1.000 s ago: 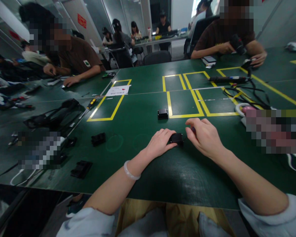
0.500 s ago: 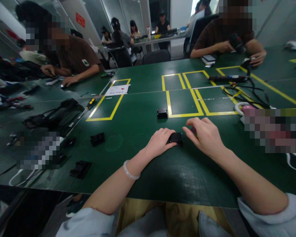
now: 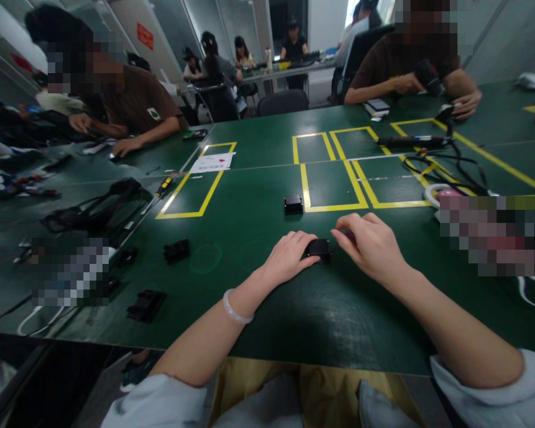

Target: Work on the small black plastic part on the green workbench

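My left hand [image 3: 289, 255] grips a small black box-shaped part [image 3: 320, 249] on the table, thumb along its near side and fingers over its left end. Just to the right, my right hand [image 3: 369, 244] is raised with thumb and forefinger pinched together; whatever is between them is too small or hidden to make out. A gap separates its fingertips from the box-shaped part. Beyond my left hand sits a similar black box-shaped part [image 3: 293, 204], beside a yellow tape outline.
Two black pieces [image 3: 176, 251] [image 3: 145, 305] lie to the left on the green table [image 3: 267, 333]. Further off are a yellow-black screwdriver [image 3: 164, 188], a paper slip [image 3: 213, 162], and a black electric tool [image 3: 412, 142] with cables. Two co-workers sit across the table.
The thumb and forefinger of my right hand have drawn closer together. My left hand and the part in it have stayed in place.
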Tool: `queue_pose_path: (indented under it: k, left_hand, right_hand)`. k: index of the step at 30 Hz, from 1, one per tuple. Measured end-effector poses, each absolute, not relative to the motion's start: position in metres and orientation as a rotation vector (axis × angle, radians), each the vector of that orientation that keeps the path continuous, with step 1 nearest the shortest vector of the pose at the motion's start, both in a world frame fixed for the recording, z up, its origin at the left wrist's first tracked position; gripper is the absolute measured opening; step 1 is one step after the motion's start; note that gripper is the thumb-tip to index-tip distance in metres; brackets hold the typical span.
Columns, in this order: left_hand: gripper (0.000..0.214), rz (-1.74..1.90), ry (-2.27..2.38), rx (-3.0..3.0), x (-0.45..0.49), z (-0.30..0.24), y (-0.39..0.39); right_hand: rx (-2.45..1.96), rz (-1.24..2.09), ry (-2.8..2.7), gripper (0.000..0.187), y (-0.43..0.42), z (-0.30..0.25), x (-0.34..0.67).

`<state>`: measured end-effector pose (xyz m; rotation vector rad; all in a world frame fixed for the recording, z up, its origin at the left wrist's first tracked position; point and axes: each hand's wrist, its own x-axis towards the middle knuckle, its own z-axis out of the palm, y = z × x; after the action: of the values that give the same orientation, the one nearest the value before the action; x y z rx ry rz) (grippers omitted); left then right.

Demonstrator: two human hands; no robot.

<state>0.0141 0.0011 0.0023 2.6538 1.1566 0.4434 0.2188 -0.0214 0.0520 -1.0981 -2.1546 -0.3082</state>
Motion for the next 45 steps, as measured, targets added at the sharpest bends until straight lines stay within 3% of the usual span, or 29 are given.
queue_pose_path:
  k: [45]
  left_hand:
    - [0.038, 0.431, 1.164, 2.653, 0.0143, 0.0021, 0.0006]
  right_hand:
    - [-1.161, -0.331, -2.135, 0.011, -0.0239, 0.0515, 0.2171]
